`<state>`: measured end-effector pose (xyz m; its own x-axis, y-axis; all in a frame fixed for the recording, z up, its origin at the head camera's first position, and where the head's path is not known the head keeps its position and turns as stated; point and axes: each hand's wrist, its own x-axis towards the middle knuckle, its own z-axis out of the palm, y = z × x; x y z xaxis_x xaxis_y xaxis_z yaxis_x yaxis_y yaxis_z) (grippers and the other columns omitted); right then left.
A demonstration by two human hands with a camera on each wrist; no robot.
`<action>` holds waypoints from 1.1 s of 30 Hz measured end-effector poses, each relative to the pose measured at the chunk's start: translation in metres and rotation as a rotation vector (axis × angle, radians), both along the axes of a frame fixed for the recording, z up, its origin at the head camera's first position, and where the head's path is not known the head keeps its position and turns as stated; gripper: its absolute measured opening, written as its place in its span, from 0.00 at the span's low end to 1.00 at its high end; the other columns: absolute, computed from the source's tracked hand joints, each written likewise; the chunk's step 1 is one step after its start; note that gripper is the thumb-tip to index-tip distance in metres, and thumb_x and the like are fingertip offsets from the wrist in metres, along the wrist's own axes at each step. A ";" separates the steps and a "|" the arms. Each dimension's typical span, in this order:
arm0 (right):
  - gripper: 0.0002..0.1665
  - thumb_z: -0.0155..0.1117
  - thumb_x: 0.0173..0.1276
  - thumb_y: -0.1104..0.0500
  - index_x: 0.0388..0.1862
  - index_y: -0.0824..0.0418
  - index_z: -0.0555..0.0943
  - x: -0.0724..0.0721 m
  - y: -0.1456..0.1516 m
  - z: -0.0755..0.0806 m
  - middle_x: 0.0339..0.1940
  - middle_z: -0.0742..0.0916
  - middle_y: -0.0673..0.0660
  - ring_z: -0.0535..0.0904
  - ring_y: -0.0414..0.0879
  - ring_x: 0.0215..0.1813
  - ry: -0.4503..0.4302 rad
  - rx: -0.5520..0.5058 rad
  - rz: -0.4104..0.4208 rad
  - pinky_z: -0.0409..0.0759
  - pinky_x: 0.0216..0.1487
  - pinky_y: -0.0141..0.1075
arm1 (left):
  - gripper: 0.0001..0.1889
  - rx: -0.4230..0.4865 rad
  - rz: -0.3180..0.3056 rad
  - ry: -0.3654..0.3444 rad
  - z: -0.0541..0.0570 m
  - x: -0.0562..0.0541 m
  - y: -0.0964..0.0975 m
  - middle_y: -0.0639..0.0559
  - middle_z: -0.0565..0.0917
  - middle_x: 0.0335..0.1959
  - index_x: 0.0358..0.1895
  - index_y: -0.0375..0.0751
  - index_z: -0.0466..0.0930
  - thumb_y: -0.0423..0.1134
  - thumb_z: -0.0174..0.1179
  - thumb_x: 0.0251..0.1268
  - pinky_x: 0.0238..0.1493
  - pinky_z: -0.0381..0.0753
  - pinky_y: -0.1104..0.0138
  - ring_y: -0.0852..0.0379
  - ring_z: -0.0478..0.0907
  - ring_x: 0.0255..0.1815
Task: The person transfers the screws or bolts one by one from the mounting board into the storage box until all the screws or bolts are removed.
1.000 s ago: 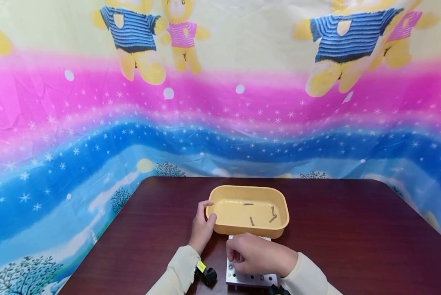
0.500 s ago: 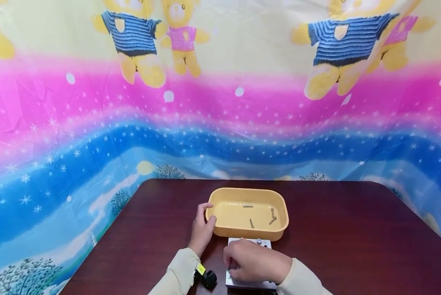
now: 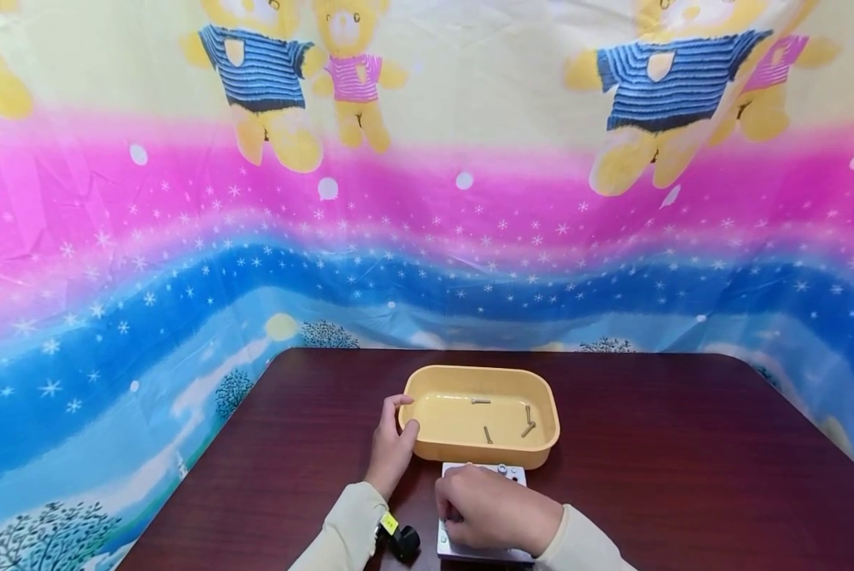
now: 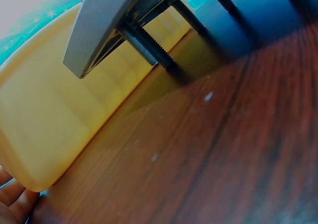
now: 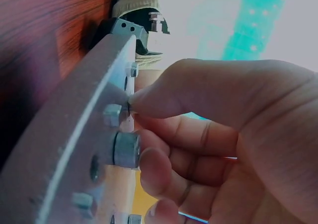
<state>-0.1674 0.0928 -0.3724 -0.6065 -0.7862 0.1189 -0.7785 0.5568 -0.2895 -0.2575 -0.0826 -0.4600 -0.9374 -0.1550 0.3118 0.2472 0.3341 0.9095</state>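
My left hand (image 3: 391, 448) grips the left end of a yellow plastic tray (image 3: 484, 454), thumb at the near side and forefinger over the rim. In front of the tray a silver metal plate (image 3: 485, 553) stands raised above the table; threaded bolt shanks (image 4: 146, 45) stick out beneath it in the left wrist view. My right hand (image 3: 494, 507) covers much of the plate. In the right wrist view its thumb and forefinger pinch a bolt at the plate's face, almost wholly hidden by the fingertips. Beside them sit a hex bolt head (image 5: 112, 114) and a thicker round bolt head (image 5: 127, 149).
Several loose bolts (image 3: 488, 434) lie in the tray, mostly toward its right half. A dark red-brown wooden table (image 3: 669, 460) carries everything. Behind it hangs a printed cloth (image 3: 427, 198) with bears. A black wrist camera (image 3: 404, 543) is strapped at the left sleeve.
My right hand has shifted slightly left and down over the plate, uncovering a round bolt head near its far edge. The left hand keeps its hold on the tray.
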 end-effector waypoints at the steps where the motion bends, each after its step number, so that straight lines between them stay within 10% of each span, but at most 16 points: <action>1: 0.11 0.69 0.50 0.63 0.21 0.49 0.76 0.000 0.000 0.000 0.20 0.72 0.38 0.67 0.30 0.23 -0.002 0.000 -0.001 0.65 0.24 0.22 | 0.18 0.000 -0.001 -0.001 0.000 0.000 0.000 0.46 0.78 0.55 0.53 0.51 0.71 0.34 0.54 0.59 0.52 0.72 0.58 0.53 0.75 0.51; 33: 0.10 0.66 0.54 0.64 0.24 0.50 0.75 0.000 -0.001 0.005 0.16 0.73 0.39 0.67 0.30 0.19 -0.148 -0.068 -0.009 0.67 0.21 0.24 | 0.18 0.006 -0.027 -0.012 -0.001 -0.001 -0.001 0.43 0.77 0.56 0.54 0.50 0.70 0.34 0.53 0.59 0.47 0.74 0.63 0.54 0.75 0.49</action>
